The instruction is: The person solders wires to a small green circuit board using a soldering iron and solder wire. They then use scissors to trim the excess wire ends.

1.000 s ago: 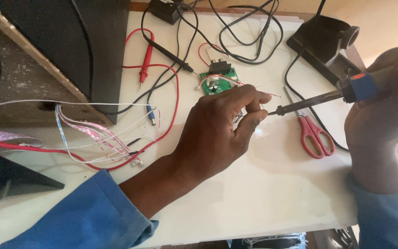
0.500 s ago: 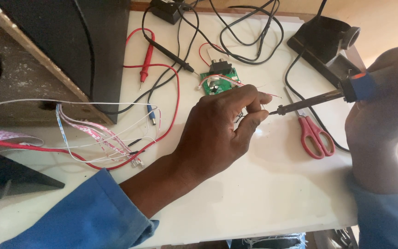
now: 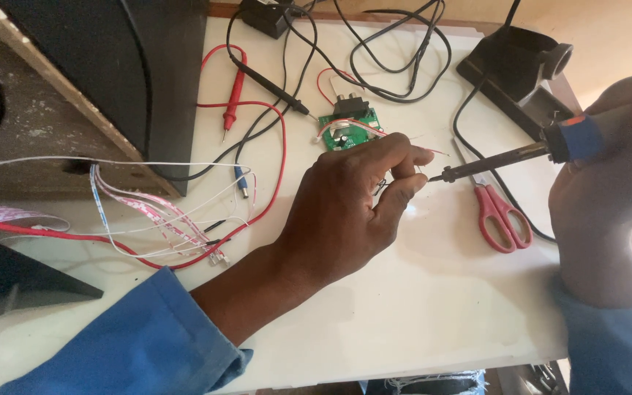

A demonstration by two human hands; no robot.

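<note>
My left hand (image 3: 352, 208) rests over the middle of the white table (image 3: 418, 307), thumb and fingers pinched on a thin wire (image 3: 433, 151). My right hand (image 3: 612, 172) grips a soldering iron (image 3: 506, 157) by its blue handle; the dark tip points left and meets the pinched wire at my left fingertips. A small green circuit board (image 3: 347, 132) with red and white leads lies just beyond my left hand.
Red-handled scissors (image 3: 501, 216) lie under the iron. A black soldering stand (image 3: 517, 69) sits at the back right. Red and black multimeter probes (image 3: 235, 91), tangled black cables and loose white and red wires (image 3: 162, 219) spread across the left. A black speaker box (image 3: 82, 88) stands at the far left.
</note>
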